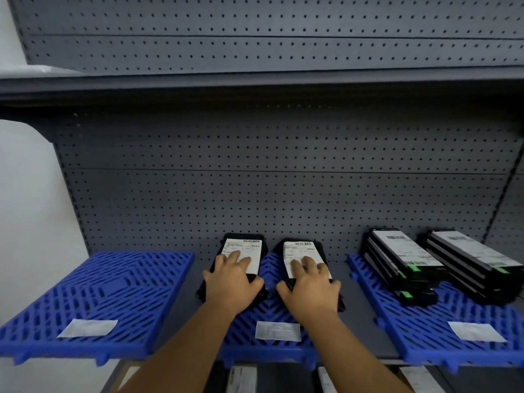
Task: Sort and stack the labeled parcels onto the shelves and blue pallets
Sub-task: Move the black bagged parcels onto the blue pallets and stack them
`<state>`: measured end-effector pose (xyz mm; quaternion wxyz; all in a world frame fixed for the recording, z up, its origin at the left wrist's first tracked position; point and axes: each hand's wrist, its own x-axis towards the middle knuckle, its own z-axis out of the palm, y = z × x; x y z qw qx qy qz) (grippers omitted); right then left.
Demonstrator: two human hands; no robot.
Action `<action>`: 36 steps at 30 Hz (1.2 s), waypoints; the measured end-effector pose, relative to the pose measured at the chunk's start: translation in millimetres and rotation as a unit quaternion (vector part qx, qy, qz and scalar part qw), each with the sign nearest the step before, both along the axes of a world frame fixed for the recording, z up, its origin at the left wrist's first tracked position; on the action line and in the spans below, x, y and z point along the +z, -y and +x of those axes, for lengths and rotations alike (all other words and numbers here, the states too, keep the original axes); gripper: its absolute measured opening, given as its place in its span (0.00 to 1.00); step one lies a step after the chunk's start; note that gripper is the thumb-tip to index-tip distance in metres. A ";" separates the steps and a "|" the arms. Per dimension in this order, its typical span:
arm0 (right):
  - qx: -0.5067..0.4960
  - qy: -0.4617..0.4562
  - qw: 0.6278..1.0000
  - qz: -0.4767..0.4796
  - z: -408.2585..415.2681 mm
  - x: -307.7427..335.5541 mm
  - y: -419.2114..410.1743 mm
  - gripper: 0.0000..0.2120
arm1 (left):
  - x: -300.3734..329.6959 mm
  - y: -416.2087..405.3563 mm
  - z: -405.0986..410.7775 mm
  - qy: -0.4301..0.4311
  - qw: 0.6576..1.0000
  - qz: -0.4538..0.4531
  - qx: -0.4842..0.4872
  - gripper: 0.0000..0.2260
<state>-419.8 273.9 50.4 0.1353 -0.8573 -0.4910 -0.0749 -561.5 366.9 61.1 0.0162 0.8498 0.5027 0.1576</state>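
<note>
The middle blue pallet point(272, 310) is mostly hidden by arms and two black parcels. The left parcel point(243, 248) lies under the left hand point(231, 282), the right parcel point(304, 251) under the right hand point(309, 287); fingers lie spread flat on both labels, whose print is unreadable.

1 head cam, looking fwd and down, close over shelf point(351, 275), wide-angle
</note>
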 end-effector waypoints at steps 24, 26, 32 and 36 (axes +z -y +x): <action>0.156 0.051 0.985 0.056 40.2 16.7 117.6 0.37 | 8.0 124.4 4.1 -0.005 0.993 0.070 -0.093 0.37; 0.160 0.050 0.984 0.064 49.0 16.7 141.4 0.39 | 6.8 147.9 11.5 -0.003 0.991 0.074 -0.110 0.37; 0.144 0.038 0.987 0.063 80.1 14.9 208.6 0.35 | 4.5 208.1 41.8 -0.009 0.987 0.067 -0.143 0.33; 0.110 0.036 0.991 0.074 106.1 16.8 245.1 0.35 | 6.2 231.8 78.0 -0.015 0.982 0.067 -0.174 0.33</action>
